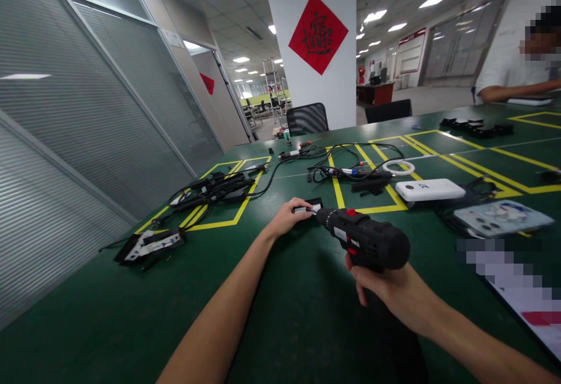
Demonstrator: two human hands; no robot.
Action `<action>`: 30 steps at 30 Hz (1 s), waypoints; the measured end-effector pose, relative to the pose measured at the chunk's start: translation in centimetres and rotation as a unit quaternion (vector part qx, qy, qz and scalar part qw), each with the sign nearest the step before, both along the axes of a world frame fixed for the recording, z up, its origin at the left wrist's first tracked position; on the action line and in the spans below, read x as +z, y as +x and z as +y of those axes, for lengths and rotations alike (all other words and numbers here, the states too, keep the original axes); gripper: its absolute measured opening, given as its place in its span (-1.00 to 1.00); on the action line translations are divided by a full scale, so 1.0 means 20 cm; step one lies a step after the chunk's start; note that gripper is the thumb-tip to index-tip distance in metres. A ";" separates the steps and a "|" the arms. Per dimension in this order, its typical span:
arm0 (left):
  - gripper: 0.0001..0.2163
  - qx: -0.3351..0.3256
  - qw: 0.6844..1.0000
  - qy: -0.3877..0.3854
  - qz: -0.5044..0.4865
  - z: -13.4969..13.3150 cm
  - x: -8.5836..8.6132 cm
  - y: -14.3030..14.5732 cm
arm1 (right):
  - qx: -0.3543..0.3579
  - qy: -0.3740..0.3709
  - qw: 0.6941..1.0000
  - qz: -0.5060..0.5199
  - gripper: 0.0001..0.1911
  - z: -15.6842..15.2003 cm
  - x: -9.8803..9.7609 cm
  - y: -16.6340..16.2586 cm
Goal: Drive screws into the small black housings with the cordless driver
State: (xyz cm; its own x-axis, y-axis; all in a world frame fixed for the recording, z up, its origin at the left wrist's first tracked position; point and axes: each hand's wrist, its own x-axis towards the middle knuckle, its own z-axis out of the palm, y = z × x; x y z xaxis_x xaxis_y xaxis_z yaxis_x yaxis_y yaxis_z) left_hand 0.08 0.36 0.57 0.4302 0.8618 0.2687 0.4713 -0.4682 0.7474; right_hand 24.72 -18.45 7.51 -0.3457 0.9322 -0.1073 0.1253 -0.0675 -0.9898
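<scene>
My right hand (388,290) is wrapped round the grip of a black cordless drill (366,241) with red buttons, its nose pointing left and away. The drill's tip meets a small black part with a silvery piece (309,206) lying on the green table (280,314). My left hand (289,215) is closed on that small part and holds it against the table at the drill's tip.
Black gripper-like assemblies with cables (214,188) and another (149,245) lie to the left inside yellow tape boxes. Cables, a white ring (398,167), a white power bank (429,189) and a phone (502,217) lie to the right. A person sits at the far right (521,71).
</scene>
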 end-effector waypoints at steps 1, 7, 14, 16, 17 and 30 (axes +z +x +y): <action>-0.74 -0.001 1.000 -0.001 0.001 0.00 0.00 0.00 | -0.002 -0.002 1.000 -0.001 -0.91 0.00 0.00 0.00; -0.74 -0.006 1.000 0.002 -0.001 0.01 -0.01 -0.01 | -0.001 0.002 1.000 -0.008 -0.93 -0.01 0.01 0.00; -0.73 -0.005 1.000 0.001 -0.001 0.01 -0.01 0.00 | -0.004 0.008 1.000 0.004 -0.92 0.01 -0.01 0.00; -0.73 -0.008 1.000 0.000 -0.001 0.01 -0.01 0.00 | -0.002 0.006 1.000 0.005 -0.92 0.01 0.00 0.00; -0.73 -0.008 1.000 -0.001 -0.002 0.01 0.00 0.00 | -0.001 0.003 1.000 0.005 -0.92 0.01 0.00 0.00; -0.73 -0.007 1.000 -0.012 0.001 0.00 0.00 -0.01 | -0.004 -0.005 1.000 -0.009 -0.89 -0.01 0.01 0.00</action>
